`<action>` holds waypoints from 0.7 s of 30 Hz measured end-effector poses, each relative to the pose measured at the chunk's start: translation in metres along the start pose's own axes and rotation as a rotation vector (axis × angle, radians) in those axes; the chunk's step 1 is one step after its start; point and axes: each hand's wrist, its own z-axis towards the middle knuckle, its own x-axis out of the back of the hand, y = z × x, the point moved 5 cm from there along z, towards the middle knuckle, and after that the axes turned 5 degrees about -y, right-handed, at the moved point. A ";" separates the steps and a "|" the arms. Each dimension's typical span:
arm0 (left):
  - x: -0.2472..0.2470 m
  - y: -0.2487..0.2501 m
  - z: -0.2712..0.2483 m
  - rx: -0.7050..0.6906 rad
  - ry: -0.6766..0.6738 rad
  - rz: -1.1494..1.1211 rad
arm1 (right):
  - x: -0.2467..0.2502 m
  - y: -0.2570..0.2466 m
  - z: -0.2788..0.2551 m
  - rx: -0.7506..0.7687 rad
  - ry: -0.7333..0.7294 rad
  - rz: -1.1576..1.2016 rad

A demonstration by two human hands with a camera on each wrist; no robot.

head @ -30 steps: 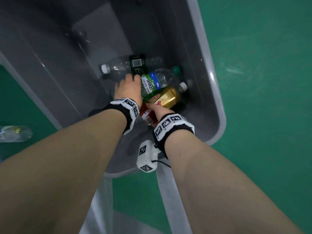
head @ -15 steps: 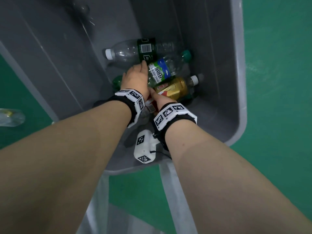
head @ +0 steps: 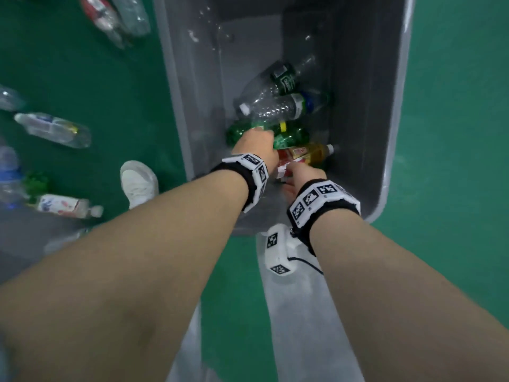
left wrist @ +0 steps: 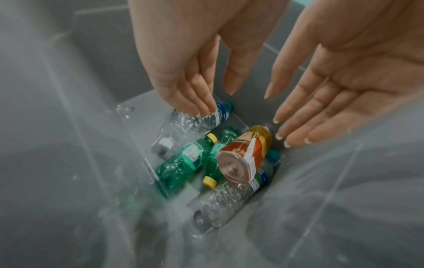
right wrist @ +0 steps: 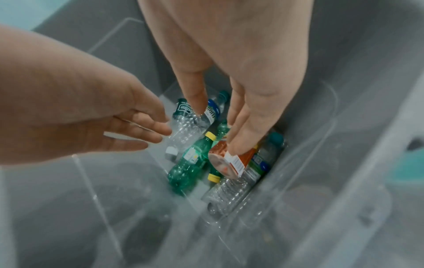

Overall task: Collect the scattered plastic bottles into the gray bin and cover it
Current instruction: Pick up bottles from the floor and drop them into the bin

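The gray bin point(head: 396, 133) stands on the green floor with several plastic bottles piled at its bottom. Among them are an amber bottle with a red label point(head: 308, 154) point(left wrist: 247, 154) point(right wrist: 231, 159), green bottles with yellow caps point(head: 289, 133) point(left wrist: 183, 161) point(right wrist: 188, 163) and clear crumpled bottles point(head: 275, 106) point(left wrist: 188, 123). My left hand point(head: 254, 146) point(left wrist: 213, 103) hangs over the pile with straight fingers and holds nothing. Beside it, my right hand point(head: 300, 175) point(right wrist: 218, 127) is also spread and empty, its fingertips just above the amber bottle.
More bottles lie scattered on the floor left of the bin: a clear one point(head: 52, 129), a white-labelled one point(head: 66, 206), and others at the top left point(head: 115, 15). A white shoe point(head: 139, 183) stands next to the bin's left wall. Green floor lies right of the bin.
Both hands were down on the bottles; now they hover just over the pile with fingers spread. The bottles have shifted. The head view has swung, so the floor at the left shows.
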 end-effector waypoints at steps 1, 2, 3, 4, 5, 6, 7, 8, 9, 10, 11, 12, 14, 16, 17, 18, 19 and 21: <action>0.004 -0.004 -0.009 0.013 0.009 -0.050 | -0.002 -0.002 -0.006 0.023 0.017 -0.013; 0.010 -0.010 -0.018 0.035 0.017 -0.121 | -0.006 -0.005 -0.008 0.057 0.020 -0.044; 0.014 -0.016 -0.026 0.054 0.029 -0.188 | -0.009 -0.008 -0.015 0.088 0.012 -0.063; 0.023 -0.029 -0.036 0.080 0.069 -0.271 | -0.017 -0.012 -0.027 0.116 0.011 -0.096; 0.029 -0.038 -0.043 0.109 0.101 -0.339 | -0.025 -0.018 -0.042 0.143 0.001 -0.130; 0.033 -0.049 -0.050 0.129 0.128 -0.409 | -0.036 -0.022 -0.052 0.188 -0.023 -0.183; 0.037 -0.059 -0.057 0.145 0.145 -0.477 | -0.048 -0.027 -0.065 0.232 -0.037 -0.251; 0.040 -0.064 -0.063 0.157 0.151 -0.528 | -0.058 -0.032 -0.069 0.281 -0.061 -0.298; 0.043 -0.069 -0.068 0.172 0.155 -0.570 | -0.066 -0.035 -0.073 0.295 -0.073 -0.343; 0.044 -0.084 -0.074 0.195 0.163 -0.606 | -0.080 -0.034 -0.078 0.302 -0.076 -0.390; 0.044 -0.113 -0.084 0.223 0.177 -0.650 | -0.108 -0.031 -0.089 0.310 -0.073 -0.446; 0.043 -0.136 -0.090 0.234 0.169 -0.668 | -0.130 -0.029 -0.096 0.313 -0.070 -0.456; 0.040 -0.181 -0.099 0.255 0.162 -0.677 | -0.174 -0.026 -0.109 0.335 -0.055 -0.472; 0.036 -0.225 -0.115 0.286 0.160 -0.689 | -0.215 -0.019 -0.118 0.346 -0.054 -0.554; 0.030 -0.253 -0.126 0.313 0.159 -0.723 | -0.240 -0.009 -0.122 0.342 -0.064 -0.596; 0.022 -0.284 -0.136 0.348 0.159 -0.753 | -0.267 0.001 -0.126 0.343 -0.076 -0.626; 0.013 -0.317 -0.147 0.386 0.160 -0.781 | -0.298 0.011 -0.130 0.345 -0.087 -0.663; -0.004 -0.360 -0.162 0.450 0.144 -0.801 | -0.338 0.025 -0.132 0.346 -0.111 -0.718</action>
